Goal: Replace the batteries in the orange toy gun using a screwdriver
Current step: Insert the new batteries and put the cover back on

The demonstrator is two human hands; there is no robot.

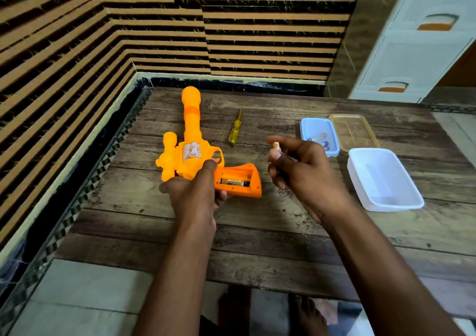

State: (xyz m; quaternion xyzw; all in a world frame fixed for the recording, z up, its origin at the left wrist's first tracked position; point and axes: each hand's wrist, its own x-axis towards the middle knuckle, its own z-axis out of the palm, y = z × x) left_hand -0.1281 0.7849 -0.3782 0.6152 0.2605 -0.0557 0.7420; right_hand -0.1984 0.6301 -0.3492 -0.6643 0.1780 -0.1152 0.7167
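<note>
toy gun (191,140) flat, barrel pointing away, lengthwise

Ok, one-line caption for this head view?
Left hand steadies the orange toy gun, battery bay open; right hand holds a battery; screwdriver lies aside.

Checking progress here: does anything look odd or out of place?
Nothing damaged or spilled. The toy gun's grip compartment is open with one battery inside; the right hand holds another. The screwdriver lies aside.

The left hand (195,194) grips the orange toy gun (190,150) near the table's (257,232) left edge; the right hand (301,170) pinches what looks like a battery (275,147).
</note>
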